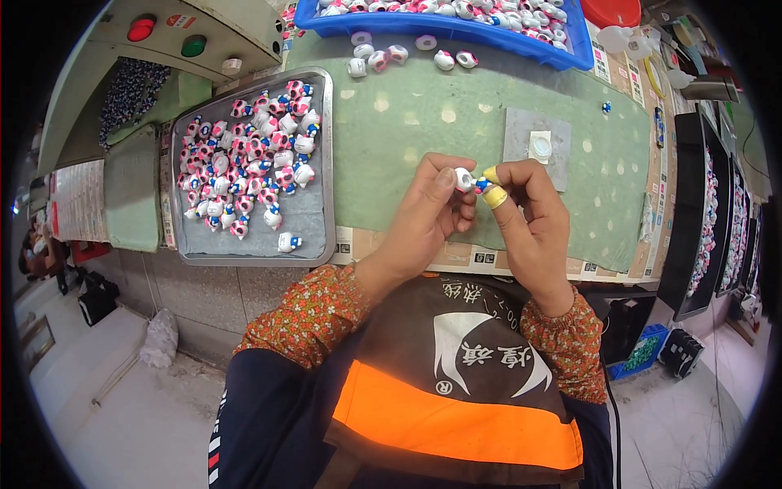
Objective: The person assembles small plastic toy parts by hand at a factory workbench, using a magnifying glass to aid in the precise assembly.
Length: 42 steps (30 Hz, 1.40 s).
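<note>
Green matting covers the bench across the middle of the frame. Nearest, at centre, the left hand and right hand pinch a small white figurine between their fingertips. Left of them, a grey metal tray holds many like figurines. Farther off, along the top edge, sits a blue bin.

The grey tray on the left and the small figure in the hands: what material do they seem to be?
Grey tray: probably metal, with a dull grey sheen and thin raised rim.
Small figure, held by left hand and right hand: likely glossy moulded plastic, white and smooth.
</note>
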Motion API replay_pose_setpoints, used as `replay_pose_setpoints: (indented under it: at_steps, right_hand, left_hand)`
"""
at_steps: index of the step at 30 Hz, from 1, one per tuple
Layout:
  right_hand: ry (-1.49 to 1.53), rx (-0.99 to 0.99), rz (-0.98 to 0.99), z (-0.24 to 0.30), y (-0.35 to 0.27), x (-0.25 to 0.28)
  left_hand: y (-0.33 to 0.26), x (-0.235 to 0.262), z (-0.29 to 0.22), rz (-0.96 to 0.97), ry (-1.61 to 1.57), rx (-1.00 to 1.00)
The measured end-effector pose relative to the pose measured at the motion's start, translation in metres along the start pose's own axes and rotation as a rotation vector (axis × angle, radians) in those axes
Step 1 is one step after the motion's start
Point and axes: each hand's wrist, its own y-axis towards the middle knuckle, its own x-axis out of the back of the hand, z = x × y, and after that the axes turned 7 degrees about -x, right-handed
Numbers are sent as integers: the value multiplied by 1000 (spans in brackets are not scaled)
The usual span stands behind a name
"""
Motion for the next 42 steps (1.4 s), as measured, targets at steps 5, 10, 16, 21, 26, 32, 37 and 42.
replay_pose_setpoints:
  at_steps: [5, 10, 16, 21, 26, 32, 37, 42]
  right_hand:
    - [-45, 21, -28, 3, 1, -6]
    - [-136, 84, -97, 5, -3, -15]
    - [38, 59, -45, -20, -1, -10]
    - [208, -26, -47, -14, -5, -8]
    - [155, -70, -39, -17, -9, -11]
    - [116, -54, -45, -25, -17, -20]
    - [43, 66, -118, -30, -19, -28]
    - [55, 107, -233, -27, -10, -32]
  left_hand:
    - [-1, 0, 3, 36, 47, -36]
    - [0, 4, 13, 57, 145, -108]
    - [1, 4, 9, 71, 238, -129]
    - [-5, -12, -2, -30, 303, -44]
    - [-6, -9, 7, -62, 358, -85]
    - [-5, -8, 18, -70, 770, -430]
    - [-5, -10, 19, -63, 825, -464]
    - [-4, -9, 22, -102, 746, -387]
